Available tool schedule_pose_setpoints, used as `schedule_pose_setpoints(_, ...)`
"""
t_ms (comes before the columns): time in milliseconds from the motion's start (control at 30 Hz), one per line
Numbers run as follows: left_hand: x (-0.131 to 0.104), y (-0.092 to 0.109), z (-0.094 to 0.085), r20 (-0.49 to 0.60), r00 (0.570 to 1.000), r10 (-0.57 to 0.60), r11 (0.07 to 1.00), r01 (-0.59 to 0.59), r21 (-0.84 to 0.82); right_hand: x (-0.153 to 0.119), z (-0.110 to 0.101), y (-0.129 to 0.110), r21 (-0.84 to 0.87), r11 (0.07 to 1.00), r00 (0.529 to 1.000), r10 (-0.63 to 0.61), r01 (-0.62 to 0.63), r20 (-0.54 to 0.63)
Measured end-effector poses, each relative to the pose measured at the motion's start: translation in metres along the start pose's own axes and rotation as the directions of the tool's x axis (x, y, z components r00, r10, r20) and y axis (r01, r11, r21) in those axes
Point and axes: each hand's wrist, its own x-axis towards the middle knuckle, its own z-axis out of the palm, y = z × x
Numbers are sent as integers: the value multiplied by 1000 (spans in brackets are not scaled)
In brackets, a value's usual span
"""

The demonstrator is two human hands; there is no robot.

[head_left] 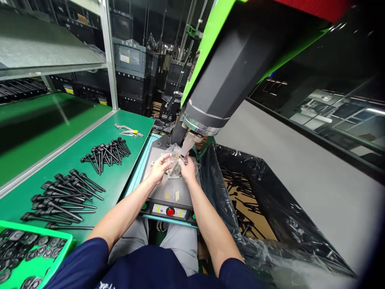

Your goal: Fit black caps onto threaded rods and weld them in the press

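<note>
Both my hands are at the metal fixture [175,170] on the press bed, just under the pale metal tool head [188,143]. My left hand [160,169] reaches in from the left, its fingers curved together at the tips by the fixture. On the right side, my right hand [187,168] is closed, with thumb and fingers drawn in close beneath the tool head. What small piece either hand grips is too small to make out. Clear plastic film [174,149] surrounds the fixture and partly blurs the fingertips.
Black long-shafted screw-like parts [66,196] lie in piles on the green bench [120,176]; pliers [129,130] lie behind them. A green tray [45,261] holds black round parts. A red button [170,211] fronts the press. At right stands a black-lined box [216,160].
</note>
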Motion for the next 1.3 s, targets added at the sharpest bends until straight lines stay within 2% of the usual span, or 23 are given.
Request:
schedule_pose_setpoints(200, 1, 1, 2, -6, 1000, 5, 1000, -5, -10, 13, -1, -10, -12, 1000, 1000, 18, -18, 17)
schedule_pose_setpoints(500, -5, -5, 4, -76, 996, 50, 998, -52, -26, -11, -1, -9, -105, 991, 974, -101, 81, -203)
schedule_pose_setpoints(567, -3, -9, 4, -97, 994, 50, 998, -53, -31, -14, -5, -10, -111, 991, 968, -92, 68, -232)
schedule_pose_setpoints(633, -1, -11, 3, -123, 991, 54, 998, -58, -28, -21, -9, -11, -37, 999, 971, -22, 13, -239)
schedule_pose_setpoints(700, 0, -13, 1, -145, 988, 58, 998, -60, -11, -37, -15, -9, 115, 990, 981, 103, -85, -162)
schedule_pose_setpoints(767, 1, -14, -3, -171, 984, 50, 999, -49, 9, -62, -19, -7, 261, 936, 971, 233, -238, 48)
schedule_pose_setpoints(800, 0, -14, -5, -186, 982, 39, 999, -37, 14, -77, -21, -7, 300, 897, 942, 278, -325, 187)
schedule_pose_setpoints(867, -7, -13, -11, -210, 978, 6, 1000, -4, 12, -108, -24, -9, 318, 816, 837, 322, -482, 443)
schedule_pose_setpoints(933, -20, -13, -17, -235, 972, -30, 999, 32, 5, -131, -25, -16, 316, 755, 743, 318, -574, 589)
schedule_pose_setpoints(967, -30, -13, -20, -258, 965, -44, 999, 49, 11, -139, -24, -21, 326, 740, 724, 303, -589, 620)
schedule_pose_setpoints(1000, -42, -14, -24, -289, 956, -50, 998, 62, 30, -142, -22, -26, 346, 733, 724, 281, -586, 630)
schedule_pose_setpoints(1067, -72, -15, -32, -333, 942, -45, 988, 91, 124, -141, -15, -37, 401, 742, 767, 232, -537, 598)
schedule_pose_setpoints(1133, -104, -17, -41, -265, 961, -74, 952, 147, 268, -131, -3, -48, 455, 766, 836, 188, -454, 516)
schedule_pose_setpoints(1200, -133, -17, -51, -126, 978, -166, 910, 201, 362, -119, 14, -59, 490, 786, 885, 149, -376, 441)
schedule_pose_setpoints(1267, -153, -15, -60, -64, 971, -232, 910, 240, 339, -110, 34, -72, 520, 785, 901, 110, -337, 419)
schedule_pose_setpoints(1300, -158, -13, -64, -86, 969, -231, 923, 246, 296, -108, 44, -79, 534, 775, 898, 95, -338, 430)
